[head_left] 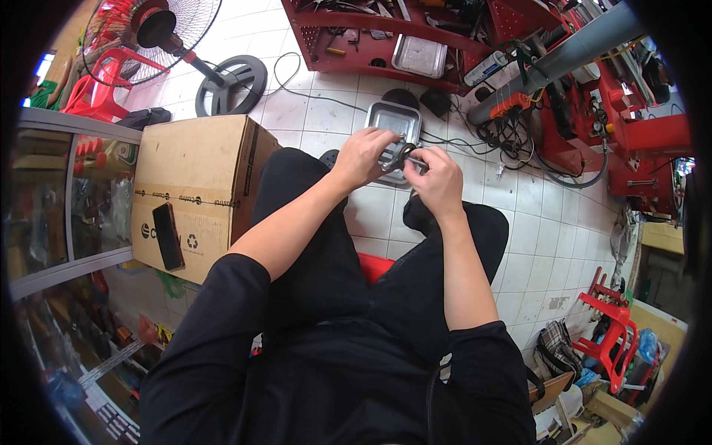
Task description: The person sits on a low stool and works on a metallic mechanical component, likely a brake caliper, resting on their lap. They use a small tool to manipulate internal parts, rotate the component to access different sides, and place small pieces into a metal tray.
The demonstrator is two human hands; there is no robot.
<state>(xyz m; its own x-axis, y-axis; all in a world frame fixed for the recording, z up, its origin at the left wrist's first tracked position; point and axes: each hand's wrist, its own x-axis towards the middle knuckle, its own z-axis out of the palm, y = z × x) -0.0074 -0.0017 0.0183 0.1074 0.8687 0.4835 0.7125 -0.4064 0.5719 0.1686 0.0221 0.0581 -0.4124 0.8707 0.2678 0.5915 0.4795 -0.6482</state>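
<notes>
Over a shallow metal tray (373, 119) on the floor, my two hands meet at a small metal part with a dark round ring (403, 153); its exact kind is too small to make out. My left hand (361, 157) is closed on its left side, fingers bent over the top. From the right, my right hand (436, 180) pinches the part between thumb and fingers, near a short silvery rod-like piece (417, 161). Fingers hide much of the part. Other small pieces beside it in the tray are hard to tell apart.
At left a cardboard box (189, 159) bears a black phone (168, 236), beside a glass cabinet (104, 193). A fan's round base (236, 85) stands beyond. Ahead is a red tool cart (326, 44). Cables (512, 137) lie to the right, near a grey post (556, 63).
</notes>
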